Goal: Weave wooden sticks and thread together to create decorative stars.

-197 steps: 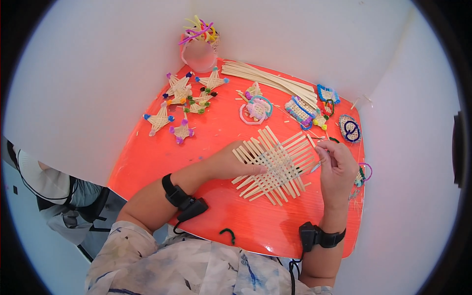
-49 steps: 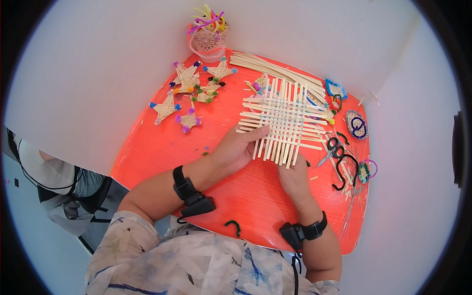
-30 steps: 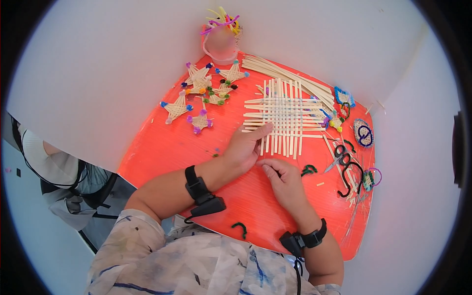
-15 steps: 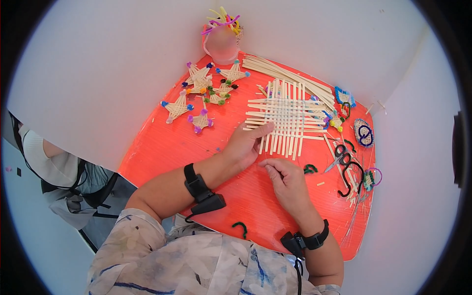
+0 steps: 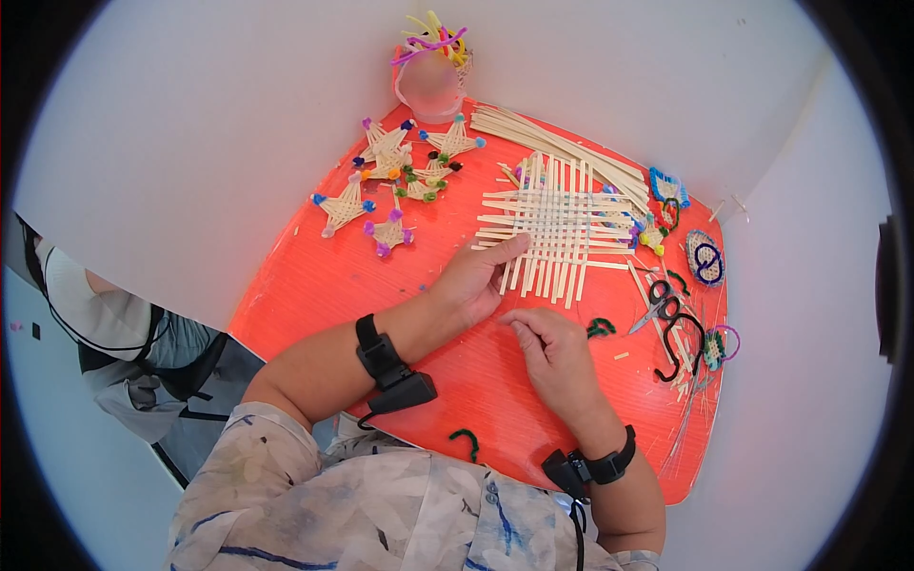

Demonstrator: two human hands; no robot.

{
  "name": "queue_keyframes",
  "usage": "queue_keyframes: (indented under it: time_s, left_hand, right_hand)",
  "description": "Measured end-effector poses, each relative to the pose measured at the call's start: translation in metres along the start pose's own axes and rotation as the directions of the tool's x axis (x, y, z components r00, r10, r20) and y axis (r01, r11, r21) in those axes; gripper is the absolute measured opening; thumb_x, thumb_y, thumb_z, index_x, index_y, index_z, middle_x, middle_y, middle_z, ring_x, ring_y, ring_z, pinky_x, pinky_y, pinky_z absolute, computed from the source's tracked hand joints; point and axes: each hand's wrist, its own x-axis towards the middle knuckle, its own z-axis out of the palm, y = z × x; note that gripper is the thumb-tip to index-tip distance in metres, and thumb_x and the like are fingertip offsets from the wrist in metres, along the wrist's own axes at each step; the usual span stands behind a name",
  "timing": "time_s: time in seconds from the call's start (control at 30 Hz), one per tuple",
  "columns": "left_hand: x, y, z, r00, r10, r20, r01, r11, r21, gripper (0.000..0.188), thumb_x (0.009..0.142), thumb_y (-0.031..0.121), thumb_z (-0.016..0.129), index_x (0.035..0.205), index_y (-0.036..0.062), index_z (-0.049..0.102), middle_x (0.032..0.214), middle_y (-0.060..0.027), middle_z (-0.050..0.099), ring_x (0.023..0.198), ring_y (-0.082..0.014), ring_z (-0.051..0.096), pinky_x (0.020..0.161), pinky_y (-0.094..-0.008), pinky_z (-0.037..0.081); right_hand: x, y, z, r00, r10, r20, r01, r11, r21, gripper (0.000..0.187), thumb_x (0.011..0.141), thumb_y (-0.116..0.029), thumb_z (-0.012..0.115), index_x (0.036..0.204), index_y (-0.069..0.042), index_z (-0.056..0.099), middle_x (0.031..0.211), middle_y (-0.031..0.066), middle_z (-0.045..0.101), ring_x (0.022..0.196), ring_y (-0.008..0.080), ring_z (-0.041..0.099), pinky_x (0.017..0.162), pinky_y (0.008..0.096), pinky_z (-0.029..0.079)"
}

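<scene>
An orange table point(image 5: 314, 285) fills the middle of the frame, running from upper centre to lower right. At centre right lies a woven mat of pale strips point(image 5: 557, 224), flat on the table. The left hand point(image 5: 476, 276) rests at the mat's lower left corner, fingers extended and touching the strip ends. The right hand point(image 5: 552, 352), just below the mat, has its fingers curled with the fingertips drawn together; whether it pinches anything I cannot tell. Loose strips point(image 5: 562, 157) lie above the mat. Star ornaments point(image 5: 390, 181) cluster at upper centre. Scissors point(image 5: 671, 324) sit right of the right hand.
</scene>
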Motion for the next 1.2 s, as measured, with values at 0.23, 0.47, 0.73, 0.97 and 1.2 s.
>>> queue_keyframes:
  time_s: [0.23,0.47,0.73,0.97,1.2]
  left_hand:
    - [-0.001,-0.001,0.003,0.985,0.171,-0.004,-0.165,0.961,0.221,0.032,0.089,0.004,0.063,0.119,-0.0014,0.053,0.113,-0.0119,0.063,0.099,-0.0176,0.063,0.086,-0.0318,0.054]
    - [-0.002,0.005,0.004,0.966,0.247,0.081,-0.259,0.892,0.369,0.033,0.087,0.002,0.066,0.117,-0.0018,0.054,0.111,-0.0096,0.064,0.097,-0.0158,0.063,0.087,-0.0308,0.052]
    - [-0.009,0.008,0.008,0.986,-0.027,0.164,-0.088,0.753,0.652,0.036,0.081,0.008,0.073,0.113,-0.0007,0.059,0.106,-0.0074,0.066,0.096,-0.0140,0.064,0.086,-0.0291,0.052]
    - [-0.013,0.013,0.015,0.972,-0.151,0.181,-0.027,0.691,0.722,0.041,0.080,0.011,0.075,0.117,0.0001,0.059,0.107,-0.0065,0.067,0.095,-0.0128,0.064,0.086,-0.0301,0.051]
    - [-0.015,0.017,0.014,0.949,-0.194,0.250,-0.121,0.507,0.854,0.028,0.077,0.013,0.080,0.099,0.0027,0.065,0.092,-0.0040,0.069,0.086,-0.0110,0.064,0.078,-0.0271,0.052]
  right_hand:
    - [0.000,-0.004,-0.003,0.998,-0.060,-0.027,0.059,0.997,-0.047,0.012,0.088,-0.003,0.056,0.096,0.002,0.064,0.085,0.0178,0.064,0.079,0.0324,0.064,0.071,0.0368,0.050]
    - [-0.002,-0.010,-0.036,0.983,0.094,-0.156,-0.087,0.995,0.051,0.007,0.084,-0.003,0.064,0.090,-0.001,0.065,0.073,0.0049,0.058,0.055,0.0099,0.045,0.051,0.0249,0.037]
    - [0.001,-0.014,-0.078,0.926,-0.059,-0.374,-0.024,0.977,-0.212,0.007,0.081,0.001,0.066,0.088,-0.001,0.066,0.070,0.0039,0.053,0.053,0.0094,0.041,0.050,0.0257,0.033]
    - [-0.002,-0.010,-0.097,0.867,-0.170,-0.469,-0.028,0.922,-0.386,0.012,0.076,0.001,0.071,0.087,-0.003,0.066,0.070,0.0048,0.054,0.056,0.0126,0.044,0.052,0.0281,0.036]
    - [-0.003,-0.006,-0.103,0.807,-0.188,-0.560,-0.013,0.942,-0.336,0.012,0.077,0.001,0.072,0.086,-0.003,0.067,0.067,0.0015,0.046,0.055,0.0088,0.037,0.050,0.0255,0.031]
